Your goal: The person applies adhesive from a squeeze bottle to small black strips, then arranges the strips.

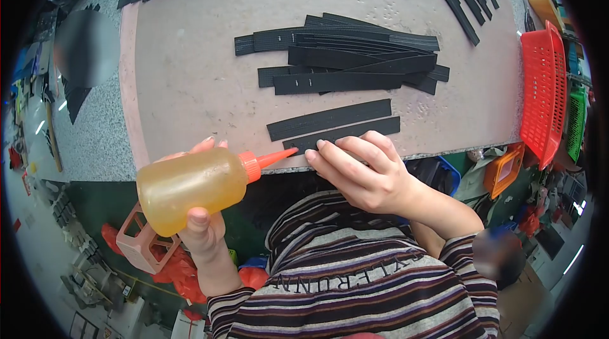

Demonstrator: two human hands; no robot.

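Left hand point(202, 234) clasps the squeeze bottle point(190, 186) of amber liquid, tipped sideways so its red nozzle point(269, 159) meets the nearest black strip point(355, 132) at the bench point(184, 85) edge, while the right hand point(371, 177), fingers flat and grasping nothing, pins that strip, apparently to steady it.

The squeeze bottle point(187, 186) is translucent amber-yellow, its nozzle point(269, 160) orange-red. The strips point(355, 59) are plain matte black on a pale pinkish-beige surface point(190, 72). At the surface's right edge a basket point(542, 85) is bright red with a grid of holes. The shirt point(355, 282) has dark brown, grey and white stripes.
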